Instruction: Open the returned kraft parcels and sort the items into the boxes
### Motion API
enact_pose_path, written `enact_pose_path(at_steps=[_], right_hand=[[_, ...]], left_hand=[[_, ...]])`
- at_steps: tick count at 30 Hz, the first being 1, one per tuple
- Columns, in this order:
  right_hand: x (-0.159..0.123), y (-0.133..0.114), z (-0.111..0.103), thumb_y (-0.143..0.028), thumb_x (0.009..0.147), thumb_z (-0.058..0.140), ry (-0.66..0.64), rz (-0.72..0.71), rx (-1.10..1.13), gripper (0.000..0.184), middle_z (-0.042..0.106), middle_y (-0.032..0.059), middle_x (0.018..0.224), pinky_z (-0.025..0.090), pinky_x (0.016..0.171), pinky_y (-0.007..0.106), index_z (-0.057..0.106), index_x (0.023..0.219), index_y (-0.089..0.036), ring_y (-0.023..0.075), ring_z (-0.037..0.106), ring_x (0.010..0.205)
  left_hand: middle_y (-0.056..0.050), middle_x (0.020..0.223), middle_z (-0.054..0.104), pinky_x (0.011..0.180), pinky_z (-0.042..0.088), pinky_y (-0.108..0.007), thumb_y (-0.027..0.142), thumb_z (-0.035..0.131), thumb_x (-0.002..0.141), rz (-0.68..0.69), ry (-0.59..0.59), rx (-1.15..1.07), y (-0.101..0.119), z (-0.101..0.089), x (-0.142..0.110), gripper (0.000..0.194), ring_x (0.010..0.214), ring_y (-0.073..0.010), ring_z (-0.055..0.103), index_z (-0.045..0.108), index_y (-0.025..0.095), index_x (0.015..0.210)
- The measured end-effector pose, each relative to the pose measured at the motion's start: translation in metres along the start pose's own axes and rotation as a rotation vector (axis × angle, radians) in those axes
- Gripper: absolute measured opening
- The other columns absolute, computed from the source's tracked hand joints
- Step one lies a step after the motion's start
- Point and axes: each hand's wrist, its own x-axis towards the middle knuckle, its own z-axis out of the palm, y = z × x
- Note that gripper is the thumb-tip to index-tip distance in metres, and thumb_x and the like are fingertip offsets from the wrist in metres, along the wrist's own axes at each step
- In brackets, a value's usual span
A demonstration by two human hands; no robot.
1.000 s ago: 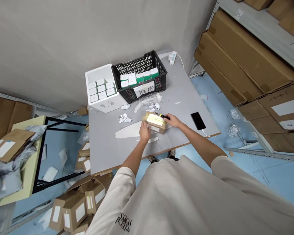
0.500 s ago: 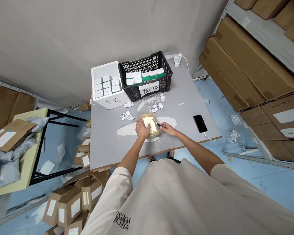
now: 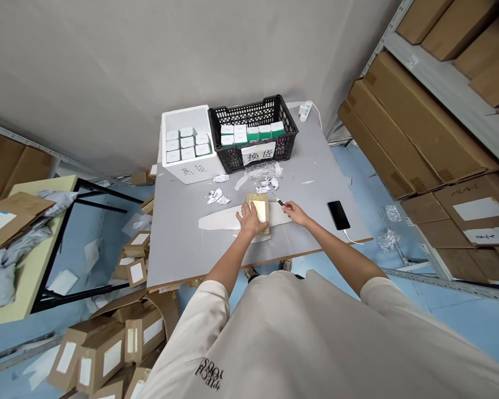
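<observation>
My left hand (image 3: 249, 218) rests on a small cardboard parcel (image 3: 258, 200) with pale tape across its top, and its fingers press down on the parcel. My right hand (image 3: 295, 213) lies just to the right of the parcel, gripping a slim yellow-and-black craft knife (image 3: 278, 200). The knife's tip points up and to the left, a little apart from the parcel's corner. Part of the parcel is hidden under my left hand. Both hands are over the grey table.
The grey table (image 3: 183, 238) holds a black plastic crate (image 3: 253, 113) of small boxes, a white foam box (image 3: 187, 169), bubble wrap (image 3: 260, 172), paper scraps (image 3: 215, 195), a phone (image 3: 339, 215) and a power strip (image 3: 304, 111). Cardboard cartons (image 3: 419, 133) fill shelves at right.
The parcel has turned from lying crosswise to lengthwise under my left hand. My right hand has drawn the knife slightly to the right. The head view has shifted a little.
</observation>
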Motion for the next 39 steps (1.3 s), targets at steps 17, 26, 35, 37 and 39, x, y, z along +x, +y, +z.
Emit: enact_pose_path(at_steps=[17, 26, 35, 37, 39], right_hand=[[-0.017, -0.027, 0.018, -0.048, 0.097, 0.055, -0.201, 0.11, 0.18, 0.028, 0.074, 0.01, 0.115, 0.056, 0.075, 0.027, 0.059, 0.102, -0.021, 0.0205, 0.074, 0.097], [-0.013, -0.018, -0.048, -0.052, 0.094, 0.061, -0.269, -0.087, -0.252, 0.032, 0.074, 0.0031, 0.089, 0.051, 0.061, 0.026, 0.07, 0.102, -0.023, 0.0163, 0.067, 0.068], [0.017, -0.045, -0.064, -0.037, 0.084, 0.074, -0.351, -0.326, -0.729, 0.017, 0.076, 0.0042, 0.083, 0.043, 0.075, 0.03, 0.078, 0.097, -0.027, 0.0247, 0.068, 0.084], [0.026, -0.051, -0.055, -0.036, 0.082, 0.076, -0.352, -0.34, -0.74, 0.011, 0.077, 0.0057, 0.085, 0.044, 0.079, 0.032, 0.077, 0.088, -0.027, 0.0269, 0.069, 0.09], [0.032, -0.055, -0.046, -0.034, 0.08, 0.076, -0.35, -0.369, -0.762, 0.007, 0.077, 0.0059, 0.087, 0.045, 0.083, 0.034, 0.075, 0.082, -0.027, 0.0278, 0.069, 0.092]], left_hand=[[-0.014, 0.151, 0.045, 0.114, 0.035, -0.052, 0.018, 0.071, 0.081, 0.464, -0.046, 0.182, -0.02, -0.006, -0.015, 0.08, 0.14, -0.0344, 0.042, 0.037, 0.03, 0.153], [-0.016, 0.132, 0.056, 0.121, 0.025, -0.053, 0.02, 0.072, 0.083, 0.386, 0.024, 0.203, -0.007, -0.003, -0.016, 0.055, 0.123, -0.0321, 0.056, 0.05, 0.019, 0.133], [-0.012, 0.133, 0.055, 0.127, 0.016, -0.054, 0.016, 0.07, 0.085, 0.436, 0.051, 0.199, -0.01, -0.001, -0.02, 0.053, 0.112, -0.0265, 0.064, 0.052, 0.023, 0.134], [-0.012, 0.132, 0.055, 0.127, 0.015, -0.053, 0.014, 0.068, 0.086, 0.442, 0.051, 0.199, -0.011, -0.002, -0.023, 0.054, 0.11, -0.0258, 0.065, 0.051, 0.023, 0.136], [-0.013, 0.132, 0.054, 0.127, 0.016, -0.052, 0.013, 0.067, 0.085, 0.441, 0.047, 0.197, -0.01, -0.002, -0.025, 0.055, 0.11, -0.0259, 0.065, 0.051, 0.022, 0.137]])
